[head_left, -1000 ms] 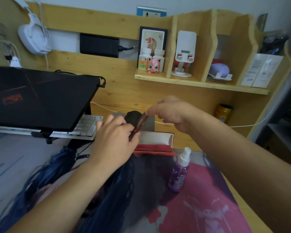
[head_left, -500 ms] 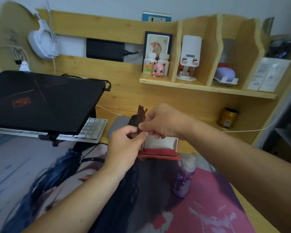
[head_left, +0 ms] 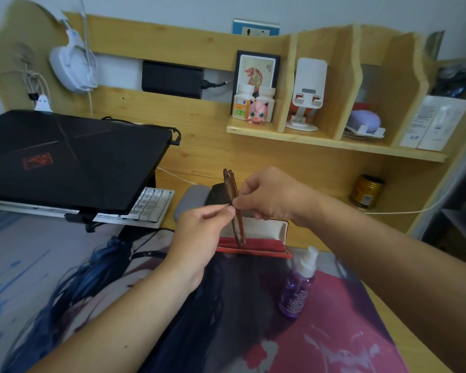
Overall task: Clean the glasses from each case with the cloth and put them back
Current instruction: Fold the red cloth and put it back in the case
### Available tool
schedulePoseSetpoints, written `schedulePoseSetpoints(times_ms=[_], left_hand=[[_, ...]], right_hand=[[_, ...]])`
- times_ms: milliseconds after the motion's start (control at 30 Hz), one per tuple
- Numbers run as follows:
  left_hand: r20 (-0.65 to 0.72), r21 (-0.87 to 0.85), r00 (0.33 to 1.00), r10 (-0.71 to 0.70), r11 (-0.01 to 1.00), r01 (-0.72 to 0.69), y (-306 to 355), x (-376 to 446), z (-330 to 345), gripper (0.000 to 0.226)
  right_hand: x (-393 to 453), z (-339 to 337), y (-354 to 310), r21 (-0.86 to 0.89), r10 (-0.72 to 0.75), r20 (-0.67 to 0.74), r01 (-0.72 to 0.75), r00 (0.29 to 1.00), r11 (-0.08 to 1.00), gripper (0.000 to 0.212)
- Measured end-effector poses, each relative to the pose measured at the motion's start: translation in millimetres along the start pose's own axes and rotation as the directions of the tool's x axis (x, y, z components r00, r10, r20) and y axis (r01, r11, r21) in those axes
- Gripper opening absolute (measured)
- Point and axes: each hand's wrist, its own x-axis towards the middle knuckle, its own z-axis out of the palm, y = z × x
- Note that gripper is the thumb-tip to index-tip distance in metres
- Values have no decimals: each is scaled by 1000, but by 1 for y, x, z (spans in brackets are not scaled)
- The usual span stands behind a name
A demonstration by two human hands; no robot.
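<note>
My left hand (head_left: pixel 199 232) and right hand (head_left: pixel 272 195) are both bare, with no rings, watch or gloves on them. My forearms are bare too, with no sleeve showing anywhere along them. The fingernails I can see are short and unpainted.

The right hand (head_left: pixel 267 195) hides part of the open case (head_left: pixel 264 230); the glasses (head_left: pixel 233 200), seen edge-on, show no lenses.
</note>
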Motion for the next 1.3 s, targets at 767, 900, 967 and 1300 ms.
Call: schedulePoseSetpoints(times_ms=[767, 900, 967, 1300], left_hand=[[-2, 462, 998, 69, 885, -60, -23, 35, -24, 30], [78, 445, 997, 7, 894, -41, -33, 37, -25, 35], [73, 450, 997, 16, 892, -47, -34, 37, -25, 34], [92, 417, 996, 9, 907, -47, -35, 39, -28, 26]], right_hand=[[24, 9, 34, -724, -118, 436, 425, 892, 543, 31], [24, 14, 35, -692, -122, 471, 452, 874, 562, 22], [24, 13, 37, -678, -128, 481, 461, 867, 573, 22], [11, -5, 61, -505, -318, 288, 425, 903, 751, 5]])
